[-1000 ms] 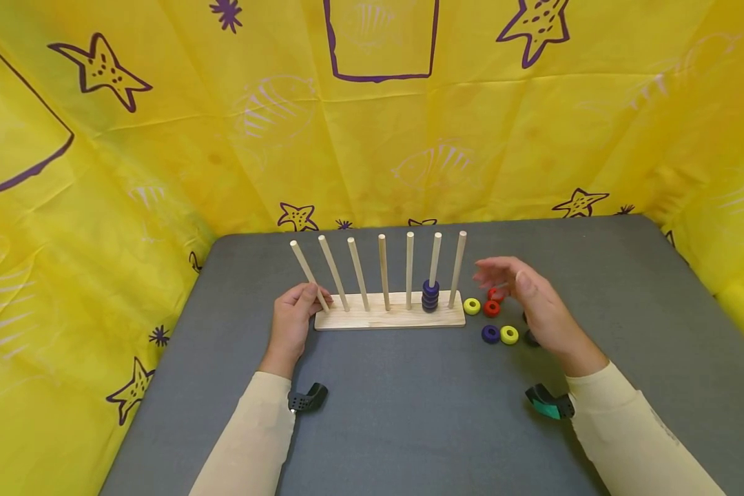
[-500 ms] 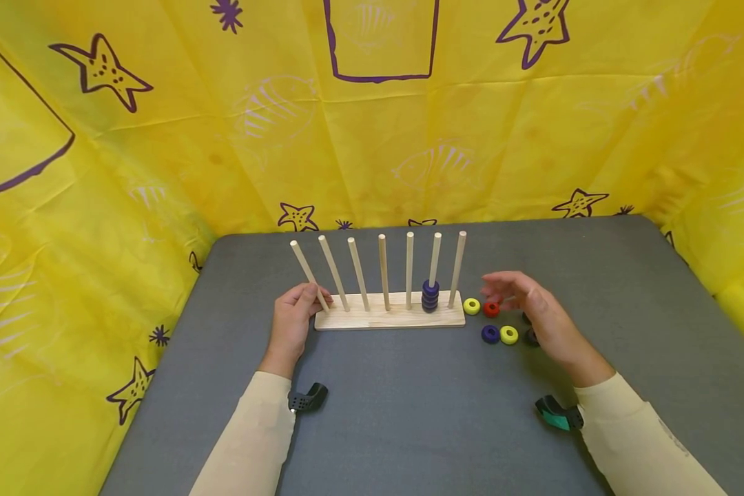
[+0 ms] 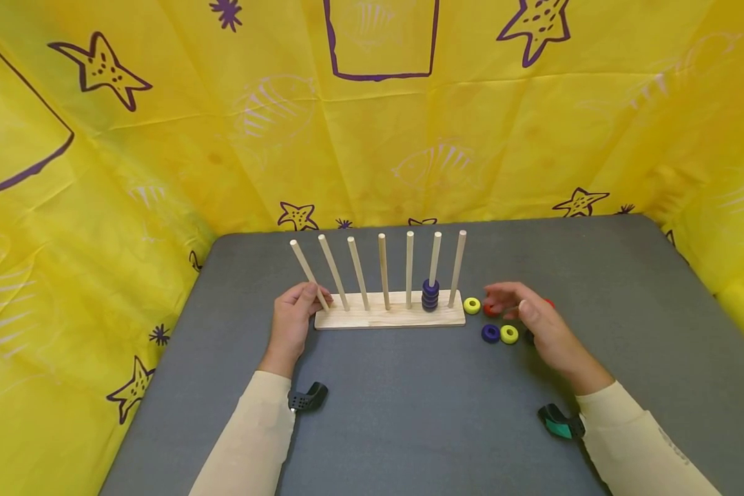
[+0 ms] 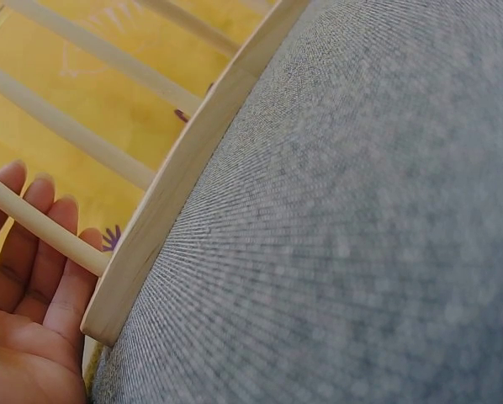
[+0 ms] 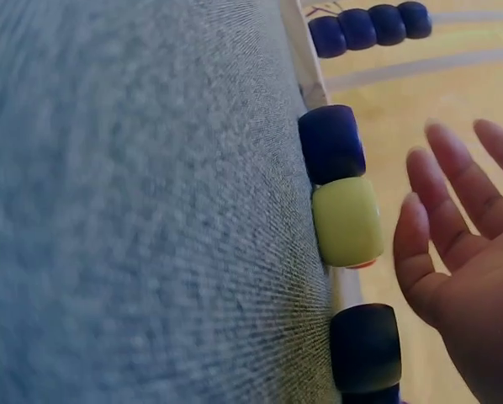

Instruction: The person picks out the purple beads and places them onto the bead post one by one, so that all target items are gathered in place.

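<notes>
one wooden stand (image 3: 390, 318) in front of me, seven upright pegs, set just left of the loose rings. my left hand (image 3: 290, 322) is clamped at the stand's left end, thumb and fingers round the lower part of the leftmost peg (image 3: 302, 262), fingers lying behind it in the left wrist view. sixth peg from the left carries four blue rings (image 3: 430, 296), stacked at the bottom.

my right hand (image 3: 545, 334) hovers over the loose rings, fingers apart and loosely bent, clamped on nothing i can see. can't tell if my fingertips touch the nearer red ring (image 3: 490, 311) under them.

loose ring count, right of the stand: two yellow, one near yellow ring (image 3: 509, 340) and one far yellow ring (image 3: 472, 311) just beside the base's right end; one loose blue ring (image 3: 490, 339) just beside the near yellow; two red, the nearer one plus a second red ring (image 3: 550, 302) mostly behind my hand. right wrist view adds one dark ring (image 5: 365, 349), black or very dark blue, and part of another at the bottom edge, too cut off to call.

one grey table (image 3: 409, 413), one yellow backdrop (image 3: 372, 124).
</notes>
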The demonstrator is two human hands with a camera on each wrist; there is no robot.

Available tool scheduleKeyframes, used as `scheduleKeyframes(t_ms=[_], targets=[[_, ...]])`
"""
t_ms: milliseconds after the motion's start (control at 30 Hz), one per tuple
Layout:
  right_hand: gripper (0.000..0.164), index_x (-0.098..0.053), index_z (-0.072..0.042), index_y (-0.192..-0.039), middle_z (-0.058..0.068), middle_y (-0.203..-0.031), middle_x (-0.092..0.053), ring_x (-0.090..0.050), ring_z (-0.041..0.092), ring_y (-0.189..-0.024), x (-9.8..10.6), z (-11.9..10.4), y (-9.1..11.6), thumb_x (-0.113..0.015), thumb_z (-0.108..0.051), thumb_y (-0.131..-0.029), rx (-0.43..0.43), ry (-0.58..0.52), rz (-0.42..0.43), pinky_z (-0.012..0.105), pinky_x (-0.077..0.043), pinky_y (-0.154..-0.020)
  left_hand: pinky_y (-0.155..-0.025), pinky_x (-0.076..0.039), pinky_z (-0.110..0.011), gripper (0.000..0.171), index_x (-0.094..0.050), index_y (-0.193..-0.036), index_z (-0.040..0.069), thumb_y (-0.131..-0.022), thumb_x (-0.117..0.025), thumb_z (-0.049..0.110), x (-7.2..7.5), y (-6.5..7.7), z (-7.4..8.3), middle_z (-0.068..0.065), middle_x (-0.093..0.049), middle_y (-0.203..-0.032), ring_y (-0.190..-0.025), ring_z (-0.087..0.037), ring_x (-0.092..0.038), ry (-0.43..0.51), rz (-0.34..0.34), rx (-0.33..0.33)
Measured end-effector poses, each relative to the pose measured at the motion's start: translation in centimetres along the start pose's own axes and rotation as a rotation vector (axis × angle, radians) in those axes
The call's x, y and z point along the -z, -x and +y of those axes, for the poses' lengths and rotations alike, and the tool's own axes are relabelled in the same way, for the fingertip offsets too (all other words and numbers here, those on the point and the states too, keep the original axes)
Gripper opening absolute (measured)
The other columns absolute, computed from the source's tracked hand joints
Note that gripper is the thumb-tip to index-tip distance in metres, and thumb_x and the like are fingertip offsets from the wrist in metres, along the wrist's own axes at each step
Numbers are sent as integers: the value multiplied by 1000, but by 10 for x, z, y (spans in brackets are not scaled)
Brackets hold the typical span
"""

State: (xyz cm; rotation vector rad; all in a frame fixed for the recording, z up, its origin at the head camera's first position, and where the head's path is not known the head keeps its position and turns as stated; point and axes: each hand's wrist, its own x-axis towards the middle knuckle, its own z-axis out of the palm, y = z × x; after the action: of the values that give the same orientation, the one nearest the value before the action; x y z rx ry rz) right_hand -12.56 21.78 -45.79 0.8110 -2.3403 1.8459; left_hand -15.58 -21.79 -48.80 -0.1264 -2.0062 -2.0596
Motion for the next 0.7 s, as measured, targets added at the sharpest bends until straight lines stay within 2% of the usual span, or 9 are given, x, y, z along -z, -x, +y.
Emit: scheduleKeyframes(t_ms=[167, 367, 500, 700], targets=[[47, -58, 10, -141, 24, -125, -66, -64, 27, -116, 0, 6, 2, -34, -25, -120, -17, 1, 4, 29, -49, -98, -84, -61, -31, 33, -68, -101, -21, -114, -57, 6, 0, -1, -1, -18, -73, -93, -88, -18, -73, 7, -1, 2], [33, -56, 15, -139, 25, -124, -66, -65, 22, -116, 0, 11, 4, -42, -3, -115, -49, 9, -5, 22, -49, -99, -84, -61, -32, 34, -69, -101, -21, -114, -58, 9, 0, -1, -2, -24, -73, -94, -88, -18, -73, 15, 3, 3], [30, -60, 9, -138, 21, -124, -68, -65, 19, -112, -2, 12, 6, -58, -2, -110, -107, 69, 2, 20, -51, -94, -84, -61, -31, 35, -68, -101, -22, -114, -58, 9, -1, -1, -1, -30, -71, -96, -88, -19, -73, 15, 6, 0], [39, -66, -2, -136, 11, -124, -71, -65, 27, -111, -7, 12, 6, -80, -9, -100, -177, 207, -7, 25, -52, -91, -83, -61, -31, 35, -68, -102, -22, -114, -57, 8, 0, -1, -1, -28, -72, -95, -88, -20, -73, 20, 2, -7]])
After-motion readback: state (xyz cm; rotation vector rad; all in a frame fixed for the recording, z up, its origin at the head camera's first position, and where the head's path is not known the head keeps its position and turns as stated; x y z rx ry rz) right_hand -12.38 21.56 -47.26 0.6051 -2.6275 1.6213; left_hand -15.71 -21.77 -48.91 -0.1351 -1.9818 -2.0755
